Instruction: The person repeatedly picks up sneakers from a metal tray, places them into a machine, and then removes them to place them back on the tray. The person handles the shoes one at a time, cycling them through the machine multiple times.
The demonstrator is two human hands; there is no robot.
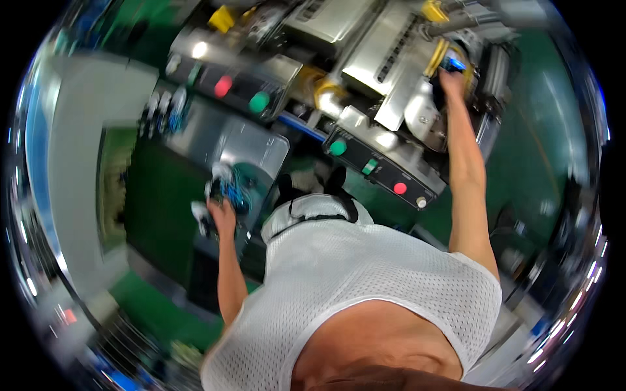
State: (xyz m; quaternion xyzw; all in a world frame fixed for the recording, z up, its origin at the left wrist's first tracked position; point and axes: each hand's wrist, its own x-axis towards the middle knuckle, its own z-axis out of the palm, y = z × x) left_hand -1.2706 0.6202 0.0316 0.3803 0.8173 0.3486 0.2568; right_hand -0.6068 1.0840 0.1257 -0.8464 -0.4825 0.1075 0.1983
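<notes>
My left hand (223, 214) is closed on a dark-and-white piece with loose blue cords (236, 189), which looks like a shoe upper. It is over a grey metal tray (264, 148) on the left; motion blur hides its detail. Far to the right, my right arm stretches up to a machine. There my right hand (452, 83) is at a dark piece with a bright blue patch (452, 64), between yellow parts and a rounded white metal part (422, 116). Blur hides those fingertips, so their grip is unclear.
Two control panels with red and green buttons (259, 101) (338, 147) line the machine's front. Several similar white-and-blue pieces (166, 111) stand at the far left. A light grey cabinet (85, 124) is beyond them. Green floor (521, 143) shows at the right.
</notes>
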